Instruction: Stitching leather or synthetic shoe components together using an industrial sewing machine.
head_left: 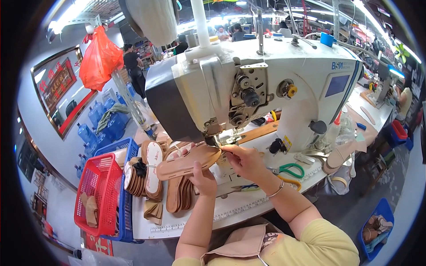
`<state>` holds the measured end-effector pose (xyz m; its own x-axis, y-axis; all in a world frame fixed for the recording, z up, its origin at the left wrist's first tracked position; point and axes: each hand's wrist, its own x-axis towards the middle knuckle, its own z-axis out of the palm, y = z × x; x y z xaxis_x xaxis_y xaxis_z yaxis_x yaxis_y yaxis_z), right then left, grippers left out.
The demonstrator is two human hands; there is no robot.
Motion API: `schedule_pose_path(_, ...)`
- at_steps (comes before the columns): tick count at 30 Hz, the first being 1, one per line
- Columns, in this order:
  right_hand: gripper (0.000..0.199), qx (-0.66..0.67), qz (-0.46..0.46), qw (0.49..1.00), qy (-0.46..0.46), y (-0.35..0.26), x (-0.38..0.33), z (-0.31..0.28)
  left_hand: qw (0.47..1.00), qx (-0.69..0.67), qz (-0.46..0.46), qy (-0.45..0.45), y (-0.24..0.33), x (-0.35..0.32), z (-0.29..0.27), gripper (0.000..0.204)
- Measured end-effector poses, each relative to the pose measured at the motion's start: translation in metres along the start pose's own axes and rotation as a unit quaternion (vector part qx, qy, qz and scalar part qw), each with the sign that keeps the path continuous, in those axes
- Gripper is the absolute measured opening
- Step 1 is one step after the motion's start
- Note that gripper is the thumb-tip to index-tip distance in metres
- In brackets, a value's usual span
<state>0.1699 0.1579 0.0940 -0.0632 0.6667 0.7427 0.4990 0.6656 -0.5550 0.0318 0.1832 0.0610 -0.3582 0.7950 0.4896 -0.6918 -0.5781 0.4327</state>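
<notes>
A tan leather insole (pixel 191 162) with small slots along its edge is held tilted in front of the sewing machine (pixel 191 93), close under its needle area. My left hand (pixel 203 178) is closed around the insole's near edge, thumb in front and fingertips showing past the far edge. With thumb and forefinger, my right hand (pixel 243 158) pinches the rounded right end of the same insole; whether a thread is also between those fingers is too small to see. Left of my left hand lie stacked tan soles (pixel 177 195) and pale insoles (pixel 153 170).
Green-handled scissors (pixel 291 170) and a yellow-orange handle (pixel 290 184) lie right of my right wrist. A ruler strip (pixel 248 206) runs along the table's front. Red basket (pixel 111 195) and blue crate (pixel 125 221) stand at the left; a blue bin (pixel 377 228) sits on the floor at the right.
</notes>
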Motion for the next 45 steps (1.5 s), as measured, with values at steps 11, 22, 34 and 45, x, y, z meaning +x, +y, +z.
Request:
schedule_pose_path(11,0.028,0.036,-0.028,0.999,0.022,0.006,0.0,0.005,0.957,0.257,0.09,-0.099,0.024,-0.021,-0.021,0.054)
schedule_pose_path(22,0.029,0.033,-0.008,0.999,0.001,0.005,-0.001,0.002,0.986,0.049,-0.089,-0.133,0.036,-0.007,-0.049,0.046)
schedule_pose_path(34,0.029,0.033,0.003,0.999,-0.011,0.007,-0.001,0.001,0.882,0.103,-0.436,-0.146,0.051,-0.009,-0.019,0.045)
schedule_pose_path(45,0.03,0.039,-0.005,0.999,-0.004,0.009,0.0,0.001,0.898,0.096,-0.415,-0.111,0.017,0.009,-0.012,0.041)
